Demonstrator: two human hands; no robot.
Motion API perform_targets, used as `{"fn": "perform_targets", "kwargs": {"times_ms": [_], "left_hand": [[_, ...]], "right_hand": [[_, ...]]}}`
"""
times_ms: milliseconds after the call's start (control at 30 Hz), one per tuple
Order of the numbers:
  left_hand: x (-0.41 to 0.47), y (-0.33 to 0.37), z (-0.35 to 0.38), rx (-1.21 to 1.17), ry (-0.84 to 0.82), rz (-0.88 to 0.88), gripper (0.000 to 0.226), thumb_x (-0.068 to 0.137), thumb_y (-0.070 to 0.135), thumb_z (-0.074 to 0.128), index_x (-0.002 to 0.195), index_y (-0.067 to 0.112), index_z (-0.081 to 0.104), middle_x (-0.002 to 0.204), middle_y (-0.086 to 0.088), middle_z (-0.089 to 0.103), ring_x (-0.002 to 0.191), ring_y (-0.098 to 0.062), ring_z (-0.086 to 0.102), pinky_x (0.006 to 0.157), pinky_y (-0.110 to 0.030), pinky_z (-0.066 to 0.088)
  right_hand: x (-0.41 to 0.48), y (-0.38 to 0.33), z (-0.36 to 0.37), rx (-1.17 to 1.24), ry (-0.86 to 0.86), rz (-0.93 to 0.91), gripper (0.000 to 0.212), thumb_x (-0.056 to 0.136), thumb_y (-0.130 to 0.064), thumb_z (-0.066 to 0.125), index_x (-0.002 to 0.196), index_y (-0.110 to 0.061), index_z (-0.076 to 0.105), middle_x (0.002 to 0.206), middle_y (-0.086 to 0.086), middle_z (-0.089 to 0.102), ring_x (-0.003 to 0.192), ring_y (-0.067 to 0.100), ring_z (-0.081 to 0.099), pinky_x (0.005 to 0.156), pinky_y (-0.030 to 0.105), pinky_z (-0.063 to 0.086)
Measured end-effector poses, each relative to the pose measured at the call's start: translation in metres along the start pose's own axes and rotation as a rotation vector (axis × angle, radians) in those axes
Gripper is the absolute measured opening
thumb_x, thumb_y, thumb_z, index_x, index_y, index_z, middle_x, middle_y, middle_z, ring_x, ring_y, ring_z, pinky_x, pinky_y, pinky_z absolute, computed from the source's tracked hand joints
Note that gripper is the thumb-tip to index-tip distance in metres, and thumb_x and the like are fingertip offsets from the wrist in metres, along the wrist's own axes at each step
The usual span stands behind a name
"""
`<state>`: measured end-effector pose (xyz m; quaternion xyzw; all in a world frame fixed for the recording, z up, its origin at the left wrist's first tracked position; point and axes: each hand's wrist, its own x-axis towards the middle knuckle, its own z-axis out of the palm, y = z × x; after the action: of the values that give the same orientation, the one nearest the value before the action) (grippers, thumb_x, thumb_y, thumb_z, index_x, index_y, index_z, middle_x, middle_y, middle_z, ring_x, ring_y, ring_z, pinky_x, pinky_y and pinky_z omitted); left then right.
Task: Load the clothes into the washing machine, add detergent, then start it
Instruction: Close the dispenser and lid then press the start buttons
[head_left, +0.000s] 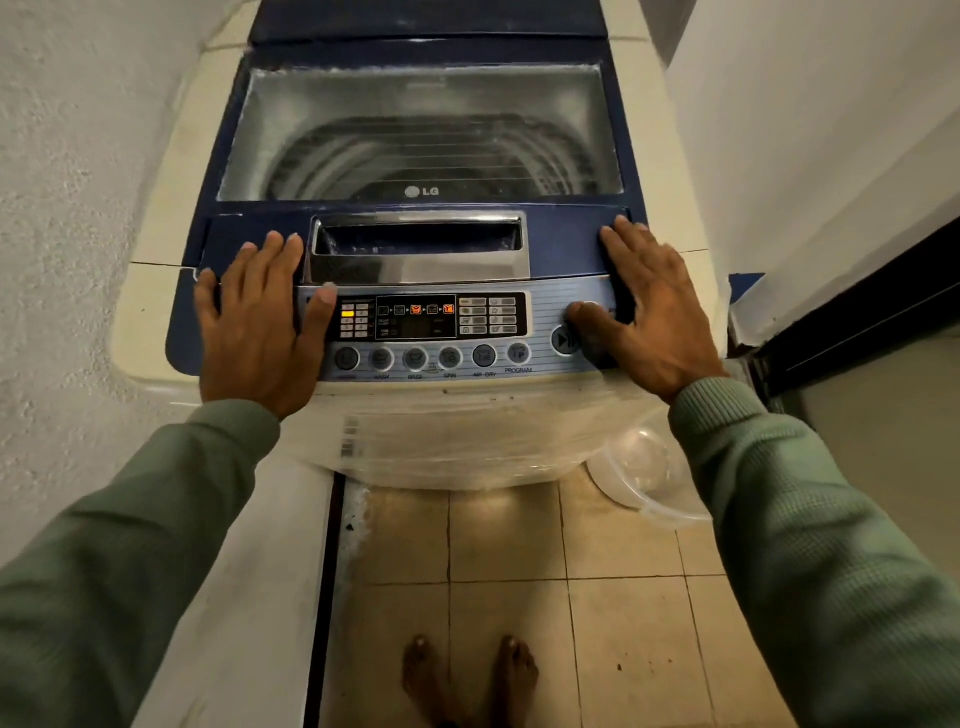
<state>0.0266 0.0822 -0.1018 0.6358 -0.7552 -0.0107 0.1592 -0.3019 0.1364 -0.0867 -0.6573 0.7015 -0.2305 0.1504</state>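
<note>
Tiled floor (509, 545), LG washing machine (421, 192), lid shut, both hands flat on top

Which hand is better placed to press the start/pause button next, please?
Probably the right hand: its thumb lies right beside the start/pause button, while the left hand rests at the opposite end of the control panel.

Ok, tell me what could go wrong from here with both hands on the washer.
1. The thumb of the right hand lies just beside the start button; a slip could press it early.
2. The thumb of the left hand rests on the end of the control panel and might change a setting.
3. A clear bowl sits on the floor near the bare feet; a sideways step could hit it.
</note>
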Motion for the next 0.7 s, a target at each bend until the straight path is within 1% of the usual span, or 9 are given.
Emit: {"fn": "perform_targets", "kwargs": {"times_ms": [67, 167, 267, 300, 400, 567, 633, 700], "left_hand": [[0.0, -0.001, 0.001, 0.004, 0.017, 0.011, 0.07, 0.097, 0.055, 0.017, 0.15, 0.012, 0.029, 0.157, -0.011, 0.029, 0.147, -0.028, 0.02, 0.12, -0.052, 0.005], [0.0, -0.002, 0.002, -0.004, 0.032, 0.025, 0.067, 0.099, 0.052, 0.014, 0.151, 0.012, 0.028, 0.157, -0.011, 0.028, 0.148, -0.027, 0.019, 0.121, -0.049, 0.003], [0.0, -0.003, 0.003, -0.007, 0.046, 0.02, 0.064, 0.1, 0.048, 0.014, 0.151, 0.012, 0.028, 0.158, -0.011, 0.028, 0.148, -0.026, 0.019, 0.121, -0.049, 0.002], [-0.001, -0.002, 0.004, -0.006, 0.049, 0.019, 0.063, 0.1, 0.047, 0.014, 0.151, 0.012, 0.028, 0.157, -0.01, 0.028, 0.148, -0.026, 0.019, 0.121, -0.048, 0.002], [-0.001, -0.002, 0.004, -0.009, 0.055, 0.016, 0.062, 0.101, 0.046, 0.016, 0.15, 0.012, 0.03, 0.157, -0.011, 0.029, 0.147, -0.026, 0.02, 0.121, -0.049, 0.003], [-0.002, -0.001, 0.004, -0.036, 0.073, 0.006, 0.06, 0.101, 0.044, 0.017, 0.15, 0.012, 0.032, 0.156, -0.011, 0.031, 0.147, -0.027, 0.022, 0.121, -0.049, 0.005], [0.0, 0.0, 0.002, -0.038, 0.068, 0.002, 0.061, 0.101, 0.045, 0.017, 0.149, 0.011, 0.034, 0.155, -0.012, 0.033, 0.146, -0.03, 0.024, 0.12, -0.049, 0.005], [0.003, 0.002, 0.0, -0.033, 0.074, 0.0, 0.061, 0.1, 0.046, 0.02, 0.144, 0.009, 0.039, 0.15, -0.015, 0.039, 0.141, -0.034, 0.03, 0.117, -0.051, 0.009]], "right_hand": [[0.001, -0.001, -0.003, 0.004, -0.042, -0.002, 0.099, 0.073, -0.072, 0.035, 0.154, -0.016, 0.02, 0.162, 0.001, 0.01, 0.149, 0.016, 0.006, 0.122, 0.035, 0.0], [0.003, 0.0, -0.008, 0.008, -0.114, 0.004, 0.102, 0.072, -0.067, 0.047, 0.155, -0.017, 0.013, 0.163, -0.001, 0.003, 0.149, 0.015, 0.0, 0.121, 0.034, -0.004], [0.004, -0.001, -0.011, -0.001, -0.174, 0.006, 0.112, 0.071, -0.07, 0.06, 0.155, -0.018, 0.008, 0.163, -0.001, -0.002, 0.149, 0.015, -0.004, 0.12, 0.033, -0.007], [0.004, -0.002, -0.011, -0.008, -0.178, 0.005, 0.112, 0.073, -0.068, 0.064, 0.155, -0.018, 0.007, 0.163, -0.001, -0.003, 0.149, 0.015, -0.004, 0.12, 0.034, -0.007], [0.004, -0.002, -0.011, -0.017, -0.173, 0.002, 0.107, 0.076, -0.059, 0.066, 0.155, -0.017, 0.007, 0.163, 0.0, -0.003, 0.149, 0.016, -0.005, 0.12, 0.033, -0.008], [0.005, -0.006, -0.015, 0.043, -0.174, 0.023, 0.11, 0.073, -0.05, 0.074, 0.154, -0.014, 0.009, 0.163, 0.0, 0.0, 0.149, 0.016, -0.005, 0.12, 0.034, -0.007], [0.005, -0.005, -0.015, 0.052, -0.16, 0.021, 0.11, 0.072, -0.051, 0.074, 0.154, -0.014, 0.009, 0.163, 0.0, 0.001, 0.149, 0.015, -0.004, 0.119, 0.032, -0.008], [0.006, -0.004, -0.015, 0.037, -0.175, 0.014, 0.111, 0.072, -0.054, 0.073, 0.154, -0.015, 0.009, 0.163, 0.0, 0.001, 0.149, 0.015, -0.004, 0.118, 0.032, -0.008]]}}
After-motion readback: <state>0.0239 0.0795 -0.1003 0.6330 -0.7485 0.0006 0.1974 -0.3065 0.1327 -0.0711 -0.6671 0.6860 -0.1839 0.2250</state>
